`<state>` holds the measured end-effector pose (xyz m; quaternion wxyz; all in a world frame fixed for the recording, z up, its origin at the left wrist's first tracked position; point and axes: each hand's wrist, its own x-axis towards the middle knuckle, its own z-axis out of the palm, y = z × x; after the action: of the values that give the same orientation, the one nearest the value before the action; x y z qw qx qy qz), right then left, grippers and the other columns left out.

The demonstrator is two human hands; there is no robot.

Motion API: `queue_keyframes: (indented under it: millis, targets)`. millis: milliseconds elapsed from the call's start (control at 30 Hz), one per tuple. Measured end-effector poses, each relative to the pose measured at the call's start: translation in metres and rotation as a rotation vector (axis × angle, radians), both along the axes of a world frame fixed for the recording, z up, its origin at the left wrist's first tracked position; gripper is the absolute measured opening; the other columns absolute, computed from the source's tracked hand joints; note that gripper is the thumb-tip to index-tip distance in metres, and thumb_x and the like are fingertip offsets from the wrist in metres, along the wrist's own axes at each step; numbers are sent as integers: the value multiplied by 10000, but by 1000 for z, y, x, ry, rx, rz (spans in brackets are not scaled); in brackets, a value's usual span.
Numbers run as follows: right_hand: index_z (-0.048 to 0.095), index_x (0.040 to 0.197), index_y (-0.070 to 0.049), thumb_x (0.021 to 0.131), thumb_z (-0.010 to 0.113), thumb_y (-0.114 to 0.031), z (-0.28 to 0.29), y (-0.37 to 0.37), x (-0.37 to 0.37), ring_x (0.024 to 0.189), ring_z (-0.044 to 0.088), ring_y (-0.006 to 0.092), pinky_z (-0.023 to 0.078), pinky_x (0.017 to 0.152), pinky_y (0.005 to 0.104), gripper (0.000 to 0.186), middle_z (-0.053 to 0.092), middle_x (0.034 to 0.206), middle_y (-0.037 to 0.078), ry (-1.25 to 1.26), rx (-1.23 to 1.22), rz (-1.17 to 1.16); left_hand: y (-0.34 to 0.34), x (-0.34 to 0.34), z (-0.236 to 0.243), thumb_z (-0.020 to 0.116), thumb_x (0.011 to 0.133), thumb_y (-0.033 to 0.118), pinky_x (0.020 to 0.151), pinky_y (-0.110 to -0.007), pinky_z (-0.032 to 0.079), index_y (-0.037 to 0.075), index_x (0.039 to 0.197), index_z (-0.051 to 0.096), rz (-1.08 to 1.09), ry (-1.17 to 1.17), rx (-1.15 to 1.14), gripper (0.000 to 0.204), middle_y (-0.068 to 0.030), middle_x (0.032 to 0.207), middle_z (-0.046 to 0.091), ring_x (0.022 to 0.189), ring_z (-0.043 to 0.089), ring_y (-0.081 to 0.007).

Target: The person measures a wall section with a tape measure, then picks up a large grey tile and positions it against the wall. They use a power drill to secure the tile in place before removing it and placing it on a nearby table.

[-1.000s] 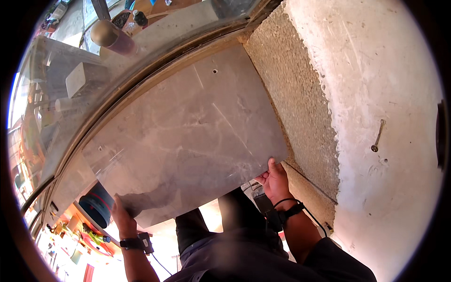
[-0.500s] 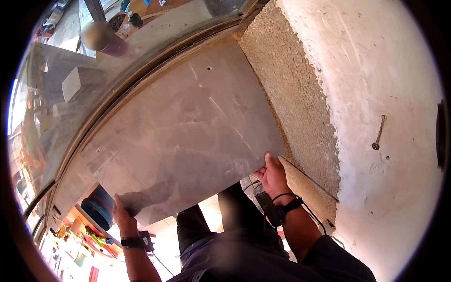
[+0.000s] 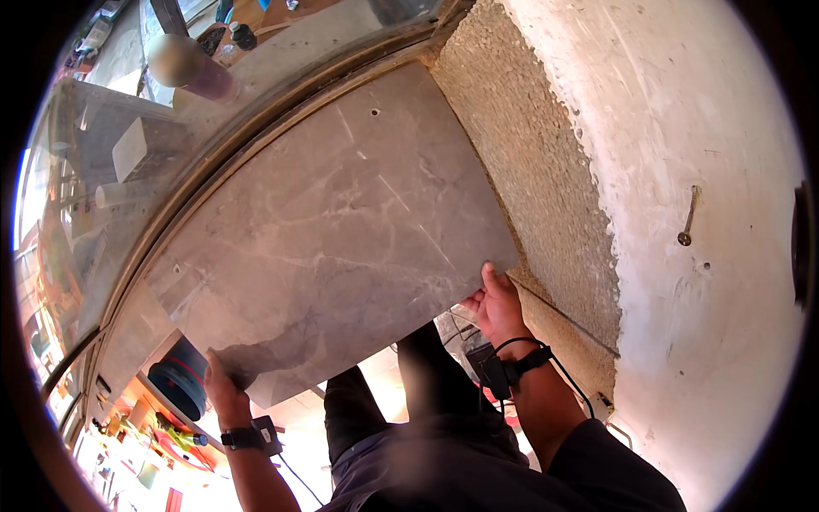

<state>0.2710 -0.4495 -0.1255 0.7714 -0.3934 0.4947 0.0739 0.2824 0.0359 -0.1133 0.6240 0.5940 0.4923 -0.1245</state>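
Note:
A large grey marbled stone slab [image 3: 316, 213] with pale veins and a small hole near its far edge spans the ledge by the window. My left hand [image 3: 225, 392] grips its near left corner, fingers wrapped beneath it. At the near right corner my right hand [image 3: 498, 300] holds the edge, thumb on top and fingers under. The slab's far edge lies along the brown window frame [image 3: 247, 141], and its right edge runs close beside a rough pebbled wall strip [image 3: 533, 154]. The underside is hidden.
White plaster wall [image 3: 682, 111] rises on the right, with a metal pin [image 3: 688, 218] sticking out. Left of the slab stands a dark blue bucket [image 3: 177, 380]. Behind the glass, a bottle [image 3: 243, 36] and a white block [image 3: 136, 149] show. Cables hang from both wrist straps.
The slab's right side has moved slightly away from me, toward the window frame. My right hand has gone with it; my left hand has hardly moved.

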Motion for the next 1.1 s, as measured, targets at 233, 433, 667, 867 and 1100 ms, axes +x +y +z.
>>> queue_keyframes:
  millis: [233, 433, 667, 867, 1100]
  targets:
    - [482, 1232, 4, 981, 512, -254, -2, 1, 1, 1018, 599, 292, 518, 843, 445, 362, 566, 1180, 121, 37, -21, -80, 1, 2, 0, 484, 978, 427, 969, -342, 406, -12, 1225, 537, 16, 24, -4, 506, -97, 1177, 582, 1043, 540, -210]
    - [464, 1244, -15, 977, 512, -314, -1, 0, 1, 979, 624, 274, 536, 827, 437, 404, 579, 1164, 130, 21, -35, -30, 0, 3, 3, 467, 981, 442, 960, -333, 411, -13, 1221, 536, -40, 5, -57, 519, -88, 1159, 591, 1031, 546, -203]
    - [429, 1284, -29, 968, 504, -395, -2, -1, 0, 968, 638, 255, 531, 856, 432, 490, 601, 1159, 136, -16, -49, 43, 3, 4, 1, 454, 990, 425, 947, -332, 431, -1, 1208, 546, -41, 4, -96, 487, -82, 1147, 604, 1018, 572, -208]
    - [440, 1281, -64, 947, 536, -417, -3, 0, -2, 996, 629, 243, 522, 867, 430, 495, 610, 1149, 114, -12, -29, 24, 7, 3, -1, 454, 994, 400, 905, -338, 454, 2, 1163, 563, -13, 5, -96, 446, -87, 1097, 617, 983, 584, -213]
    - [507, 1206, -103, 926, 578, -414, 1, -1, 1, 999, 624, 214, 512, 867, 417, 424, 632, 1110, 73, -2, -12, 11, 9, 3, 4, 447, 997, 404, 947, -342, 437, 3, 1191, 561, -147, -16, -116, 460, -78, 1141, 610, 1031, 573, -210]
